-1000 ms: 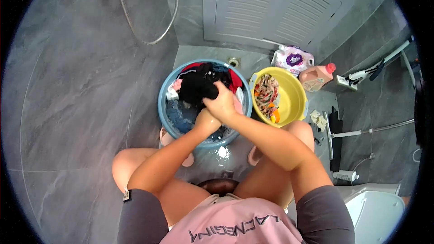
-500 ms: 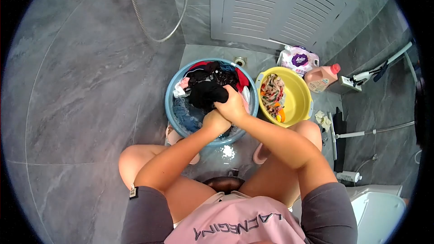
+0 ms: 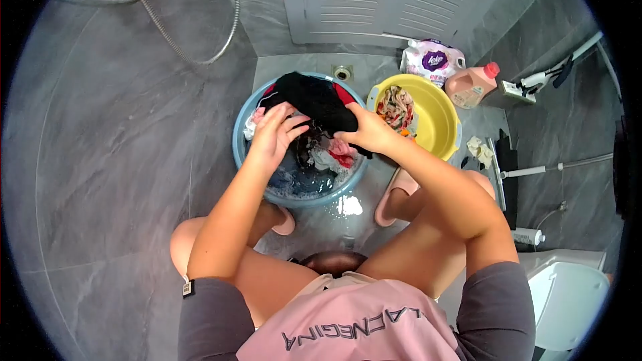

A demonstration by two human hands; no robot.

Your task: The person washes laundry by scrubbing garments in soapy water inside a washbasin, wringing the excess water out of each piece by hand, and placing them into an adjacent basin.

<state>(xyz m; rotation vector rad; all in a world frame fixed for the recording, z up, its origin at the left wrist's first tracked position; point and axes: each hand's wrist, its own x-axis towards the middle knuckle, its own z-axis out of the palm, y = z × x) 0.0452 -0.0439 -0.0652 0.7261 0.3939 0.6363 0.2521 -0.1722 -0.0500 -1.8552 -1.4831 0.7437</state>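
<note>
A black garment [image 3: 321, 103] is stretched across the far side of a blue basin [image 3: 239, 137]. My right hand [image 3: 369, 130] grips its right end, thumb underneath. My left hand [image 3: 271, 139] is at the garment's near left edge, fingers spread and apart; whether the fingertips touch the cloth is hard to tell. Below the hands, the basin holds sudsy water with dark, pink and white wet clothes [image 3: 328, 158]. A red piece of cloth [image 3: 344, 93] shows past the garment at the right, and a white and pink cloth [image 3: 253, 123] lies by the left rim.
A yellow basin [image 3: 438, 117] with a patterned cloth [image 3: 396, 108] stands right of the blue one. Behind it are a white and purple bag [image 3: 433, 60] and a pink bottle [image 3: 471, 85] with a red cap. A floor drain [image 3: 342, 72] lies beyond the blue basin.
My hands were together around the bunched black garment. Now they are apart, and the garment is spread out toward the far rim. The view has shifted slightly.
</note>
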